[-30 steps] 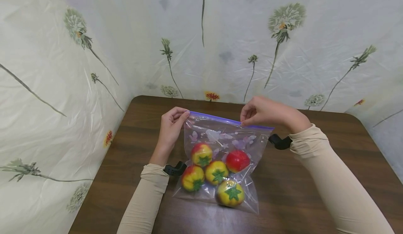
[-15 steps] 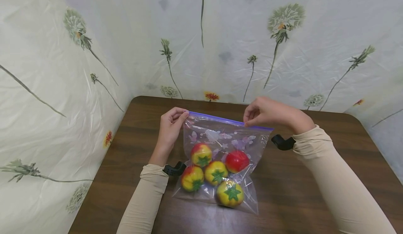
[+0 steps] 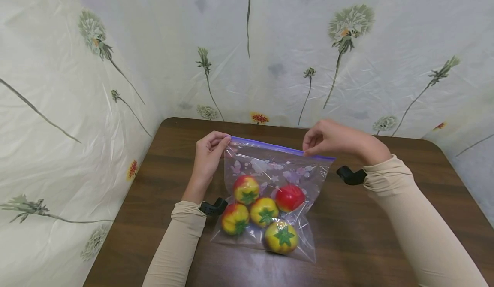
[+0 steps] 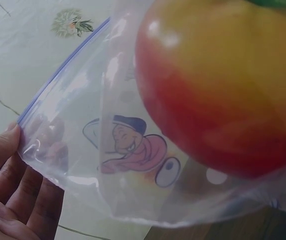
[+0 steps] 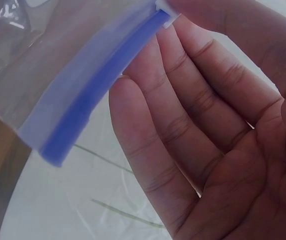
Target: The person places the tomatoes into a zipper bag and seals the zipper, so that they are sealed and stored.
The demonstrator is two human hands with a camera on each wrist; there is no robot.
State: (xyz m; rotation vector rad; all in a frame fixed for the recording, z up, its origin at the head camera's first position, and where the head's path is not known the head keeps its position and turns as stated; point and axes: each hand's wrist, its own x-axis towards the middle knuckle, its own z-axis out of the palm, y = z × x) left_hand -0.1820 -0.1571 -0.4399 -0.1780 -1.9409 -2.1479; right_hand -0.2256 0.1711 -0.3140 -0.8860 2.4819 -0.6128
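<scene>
A clear zip bag [image 3: 275, 173] with a purple-blue closure strip and printed pictures holds several red and yellow toy fruits [image 3: 264, 212]. Green star-shaped leaf tops show on most of them; one fruit [image 3: 290, 197] looks all red. My left hand [image 3: 206, 156] pinches the bag's upper left corner between thumb and fingers. Along the closure strip [image 5: 85, 100], toward its right end, my right hand [image 3: 333, 139] pinches a small white slider [image 5: 168, 11], partly hidden by the thumb. One fruit [image 4: 218, 90] fills much of the left wrist view behind the plastic.
The bag is over a dark brown wooden table [image 3: 359, 235] with rounded far corners. Pale sheeting [image 3: 270, 77] printed with dandelions stands behind the table and on its left. A black wrist device [image 3: 351, 175] sits at the right cuff, another [image 3: 213, 207] at the left.
My right hand has slid rightward along the closure strip, still pinching it. The left hand keeps its hold on the corner, and the bag has shifted very slightly left.
</scene>
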